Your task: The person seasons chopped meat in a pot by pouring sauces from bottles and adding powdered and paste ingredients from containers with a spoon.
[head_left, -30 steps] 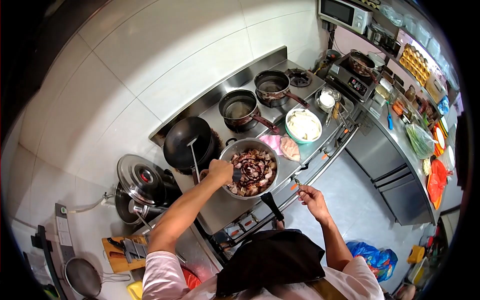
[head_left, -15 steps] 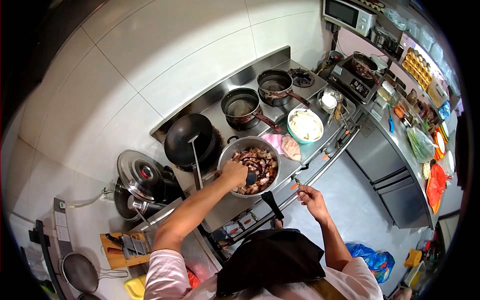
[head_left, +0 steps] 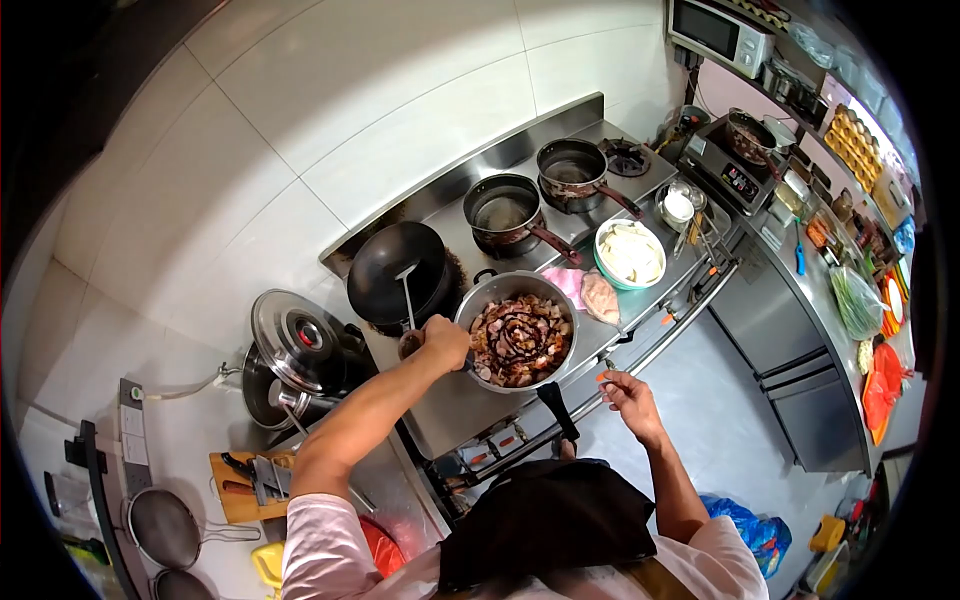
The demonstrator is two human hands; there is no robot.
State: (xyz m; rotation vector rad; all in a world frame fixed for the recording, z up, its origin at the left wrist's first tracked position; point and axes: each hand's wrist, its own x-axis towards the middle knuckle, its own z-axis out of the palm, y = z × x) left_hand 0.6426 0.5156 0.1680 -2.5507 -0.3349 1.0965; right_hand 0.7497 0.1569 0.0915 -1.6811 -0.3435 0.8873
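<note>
My left hand (head_left: pixel 446 344) is wrapped round a dark, bottle-like container (head_left: pixel 410 344), mostly hidden by the fingers, at the pot's left rim. The large metal pot (head_left: pixel 568 318) holds chopped meat pieces (head_left: pixel 522 338) with a dark sauce trail swirled over them. Its black long handle (head_left: pixel 556 408) points toward me. My right hand (head_left: pixel 632 406) is closed in a pinch in front of the stove rail. Whatever lies between those fingertips is too small to name; an orange bit shows beside them.
A black wok (head_left: pixel 385 270) with a ladle, two saucepans (head_left: pixel 503 208) and a bowl of white slices (head_left: pixel 630 255) stand on the stove. Pink cloths (head_left: pixel 598 298) lie beside the pot. Left are a lidded pot (head_left: pixel 298 340) and a knife block (head_left: pixel 235 490); a counter (head_left: pixel 800 290) runs right.
My left hand has drawn back from over the meat to the pot's left rim, carrying the dark container. My right hand stays pinched near the rail. The view has shifted slightly.
</note>
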